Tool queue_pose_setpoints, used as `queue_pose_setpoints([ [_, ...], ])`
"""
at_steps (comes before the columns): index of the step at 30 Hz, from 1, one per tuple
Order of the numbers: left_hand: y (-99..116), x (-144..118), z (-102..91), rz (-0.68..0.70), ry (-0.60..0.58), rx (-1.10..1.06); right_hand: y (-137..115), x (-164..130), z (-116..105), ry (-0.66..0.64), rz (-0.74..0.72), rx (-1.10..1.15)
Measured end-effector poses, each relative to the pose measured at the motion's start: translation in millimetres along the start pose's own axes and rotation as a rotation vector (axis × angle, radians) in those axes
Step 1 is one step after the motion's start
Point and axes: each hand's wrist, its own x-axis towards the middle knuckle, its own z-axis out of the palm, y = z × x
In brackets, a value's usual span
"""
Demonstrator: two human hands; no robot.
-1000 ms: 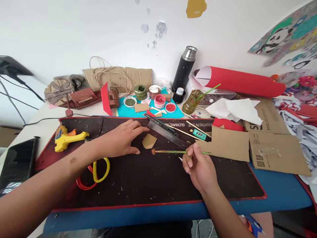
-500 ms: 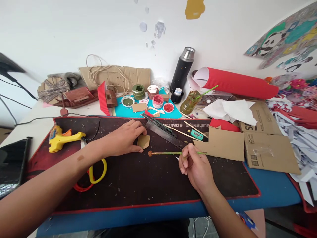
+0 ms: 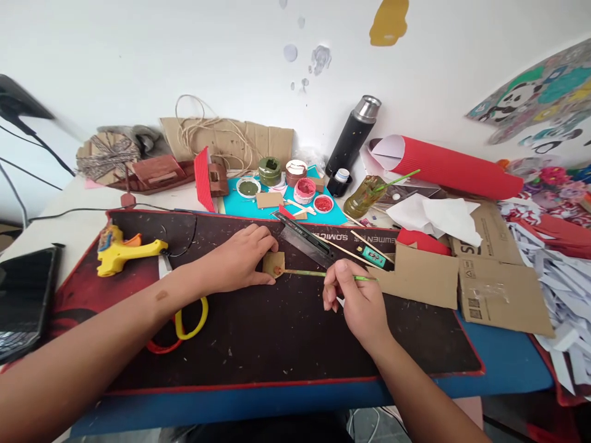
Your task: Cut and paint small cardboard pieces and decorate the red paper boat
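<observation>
My right hand is closed in a pinch around a thin green paintbrush. The brush's brown-coated tip lies over a small piece of cardboard and appears to touch it. With thumb and fingers at its left and upper edges, my left hand grips this piece against the dark mat. Just beyond the hands lie a utility knife and a clear ruler. Yellow-and-red scissors rest partly hidden under my left forearm.
Paint jars and lids stand on a blue sheet at the back. A glass jar of murky liquid and a black thermos are behind. At left lies a yellow glue gun; at right, cut cardboard.
The paintbrush has moved left, its tip passing from beside the cardboard piece onto it. My left hand keeps its hold on the piece. The camera view has shifted slightly.
</observation>
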Motion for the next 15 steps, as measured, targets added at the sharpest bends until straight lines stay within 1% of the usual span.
queue_pose_setpoints([
  [4, 0.0, -0.3, 0.1, 0.006, -0.006, 0.002, 5.3, 2.1, -6.0, 0.042, -0.009, -0.070],
  [7, 1.4, -0.2, -1.3, -0.001, -0.016, 0.000, 4.3, 3.2, -9.7, 0.070, -0.008, -0.080],
  [15, 2.1, -0.5, -1.2, -0.012, -0.025, -0.009, -3.4, -1.0, -2.0, 0.095, -0.056, -0.031],
])
